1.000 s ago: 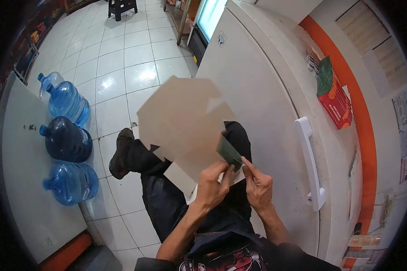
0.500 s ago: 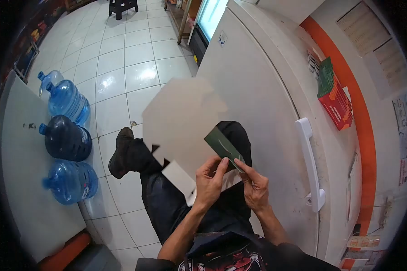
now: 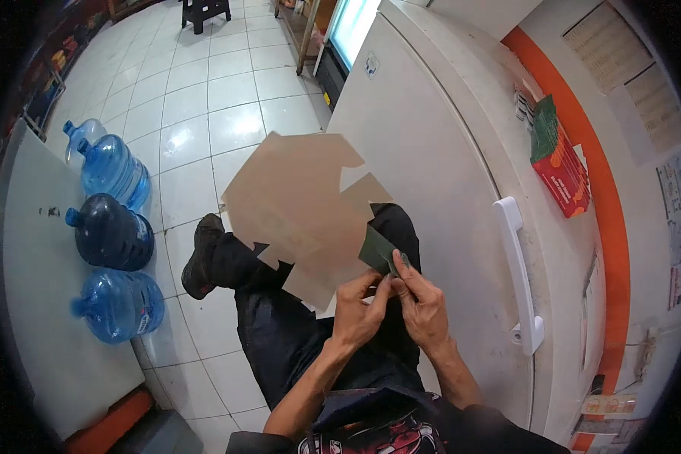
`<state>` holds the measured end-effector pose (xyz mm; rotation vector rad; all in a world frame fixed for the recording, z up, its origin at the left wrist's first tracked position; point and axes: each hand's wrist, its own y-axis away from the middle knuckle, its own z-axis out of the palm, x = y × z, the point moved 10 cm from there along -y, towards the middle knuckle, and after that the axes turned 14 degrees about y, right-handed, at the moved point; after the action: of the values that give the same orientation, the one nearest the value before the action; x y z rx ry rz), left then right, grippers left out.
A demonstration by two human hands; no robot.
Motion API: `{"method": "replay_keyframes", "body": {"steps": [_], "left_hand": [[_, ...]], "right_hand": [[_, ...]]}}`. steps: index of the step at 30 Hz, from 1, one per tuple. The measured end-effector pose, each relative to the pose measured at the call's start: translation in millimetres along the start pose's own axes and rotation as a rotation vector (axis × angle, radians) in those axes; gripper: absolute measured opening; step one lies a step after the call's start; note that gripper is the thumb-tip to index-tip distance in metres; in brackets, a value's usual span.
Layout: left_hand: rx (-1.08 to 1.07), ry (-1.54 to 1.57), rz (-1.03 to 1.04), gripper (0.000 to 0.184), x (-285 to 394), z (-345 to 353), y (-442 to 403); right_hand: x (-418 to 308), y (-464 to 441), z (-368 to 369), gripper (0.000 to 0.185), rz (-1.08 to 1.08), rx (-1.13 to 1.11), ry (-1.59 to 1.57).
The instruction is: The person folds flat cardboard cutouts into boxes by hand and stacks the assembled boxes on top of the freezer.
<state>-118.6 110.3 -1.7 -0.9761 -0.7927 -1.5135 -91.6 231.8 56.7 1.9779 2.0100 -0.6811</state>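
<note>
Across my lap and in front of my knees lies a large flat cardboard box blank (image 3: 295,197), plain beige on the side facing me, with notched edges. Its right-hand flap (image 3: 377,250) is turned over and shows a dark green printed face. My left hand (image 3: 358,312) has thumb and fingers pinched at the lower edge of this green flap. Close beside it, my right hand (image 3: 422,304) grips the flap's right edge, thumb over the green side. The fingertips of both hands nearly meet, and the fingers under the cardboard are hidden.
Several large water bottles (image 3: 117,170) lie along the left on the tiled floor (image 3: 181,265). A white chest freezer (image 3: 439,189) with a handle (image 3: 518,276) stands close on my right. On its top sits a red and green box (image 3: 560,166). A dark stool (image 3: 206,11) stands far ahead.
The cardboard blank has swung down and flattened toward the left, baring more of its beige side. The green flap has tilted and shows less. Both hands keep their grip with shifted fingers.
</note>
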Motion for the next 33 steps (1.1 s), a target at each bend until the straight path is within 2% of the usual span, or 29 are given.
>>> {"method": "replay_keyframes", "body": {"steps": [2, 4, 7, 11, 14, 15, 18, 20, 21, 24, 27, 30, 33], "left_hand": [[0.022, 0.08, -0.127, 0.016, -17.9, -6.4, 1.1], [0.014, 0.109, -0.152, 0.017, -25.8, -5.5, 1.9], [-0.005, 0.18, -0.202, 0.018, -24.3, -4.8, 2.1], [-0.066, 0.189, -0.234, 0.02, -13.6, -6.3, 1.9], [-0.267, -0.186, 0.02, 0.031, 35.9, -15.5, 8.0], [-0.332, -0.303, -0.077, 0.045, 40.8, -22.8, 13.4], [-0.45, -0.849, 0.028, 0.054, 46.5, -49.2, 25.1], [-0.412, -1.064, 0.032, 0.051, 26.4, -72.9, 29.2], [-0.392, -1.172, 0.034, 0.05, 15.0, -82.8, 29.2], [-0.374, -1.068, 0.151, 0.04, 6.0, -85.1, 26.3], [-0.359, -0.976, 0.184, 0.029, 14.7, -71.3, 18.2], [-0.313, -0.905, 0.198, 0.022, 23.8, -60.8, 5.2], [-0.237, -0.898, 0.268, 0.019, 31.6, -57.3, -7.2]], "right_hand": [[-4.1, -2.8, -1.2, 0.045, -0.075, 0.015, -0.034], [-10.5, -7.7, -2.5, 0.045, -0.132, 0.007, -0.046], [-2.9, -11.8, 4.3, 0.05, -0.079, -0.029, -0.084], [22.5, -10.3, 15.5, 0.058, 0.191, -0.033, -0.325], [54.2, -14.1, 12.6, 0.061, 0.35, 0.019, -0.417], [68.0, -16.8, 9.4, 0.061, 0.376, 0.038, -0.431], [100.3, -23.2, -2.5, 0.061, 0.478, 0.053, -0.443], [112.1, -26.6, -5.5, 0.062, 0.49, 0.074, -0.423], [102.5, -27.1, -12.6, 0.066, 0.471, 0.092, -0.37], [49.4, -20.2, -57.6, 0.069, 0.194, 0.479, 0.012], [-5.4, 1.6, -57.3, 0.067, -0.16, 0.336, -0.001], [-46.7, 13.3, -19.8, 0.065, -0.368, -0.082, 0.208], [-34.0, 21.6, 2.7, 0.051, -0.317, -0.129, 0.308]]}}
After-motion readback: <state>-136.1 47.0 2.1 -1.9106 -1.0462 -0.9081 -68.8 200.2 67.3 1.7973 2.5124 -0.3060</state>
